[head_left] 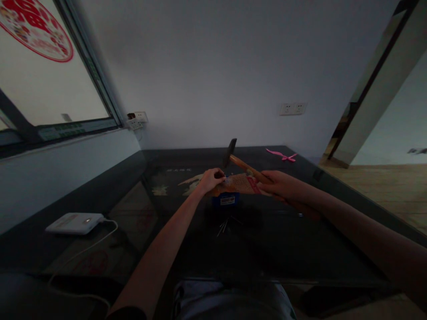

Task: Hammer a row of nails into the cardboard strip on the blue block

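Note:
My right hand (276,184) is closed around the wooden handle of a hammer (245,164), whose dark head is raised up and to the left. Beneath the hammer lies a flat, patterned, orange-brown piece (242,182) with a red band near its right end; it rests across a blue box (227,199) with a light label. My left hand (211,180) is at the left end of this piece, thumb and finger pinched together. What sits between those fingertips is too small to make out. Several thin nails (223,227) lie on the dark tabletop in front of the box.
A white power bank (77,223) with a white cable (95,244) lies at the left of the dark table (283,249). A pink ribbon (283,155) is near the back right edge. The wall (213,89) behind has sockets (293,109), with a window at left.

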A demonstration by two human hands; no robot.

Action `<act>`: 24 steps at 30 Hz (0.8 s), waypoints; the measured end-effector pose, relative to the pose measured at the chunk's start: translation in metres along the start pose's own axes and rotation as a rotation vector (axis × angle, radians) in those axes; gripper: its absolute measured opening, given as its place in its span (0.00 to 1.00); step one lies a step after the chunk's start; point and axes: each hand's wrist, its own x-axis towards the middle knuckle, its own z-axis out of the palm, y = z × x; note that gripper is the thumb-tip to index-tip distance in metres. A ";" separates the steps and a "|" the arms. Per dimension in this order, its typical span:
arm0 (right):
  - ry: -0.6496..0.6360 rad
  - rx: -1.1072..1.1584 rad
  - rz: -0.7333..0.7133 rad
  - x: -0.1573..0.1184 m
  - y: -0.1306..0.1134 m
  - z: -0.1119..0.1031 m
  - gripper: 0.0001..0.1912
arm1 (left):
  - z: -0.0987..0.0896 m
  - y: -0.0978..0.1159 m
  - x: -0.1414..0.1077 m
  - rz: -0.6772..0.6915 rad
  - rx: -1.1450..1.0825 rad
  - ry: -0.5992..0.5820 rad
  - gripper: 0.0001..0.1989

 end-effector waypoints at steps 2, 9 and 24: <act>0.023 -0.009 -0.006 0.000 0.001 -0.001 0.07 | 0.000 -0.001 0.000 0.006 -0.002 -0.002 0.05; -0.040 -0.101 0.013 0.000 -0.002 -0.003 0.06 | 0.001 -0.001 0.001 -0.011 0.052 -0.012 0.05; -0.040 -0.179 0.013 -0.004 -0.010 -0.002 0.06 | 0.000 0.003 0.001 -0.030 0.079 -0.036 0.06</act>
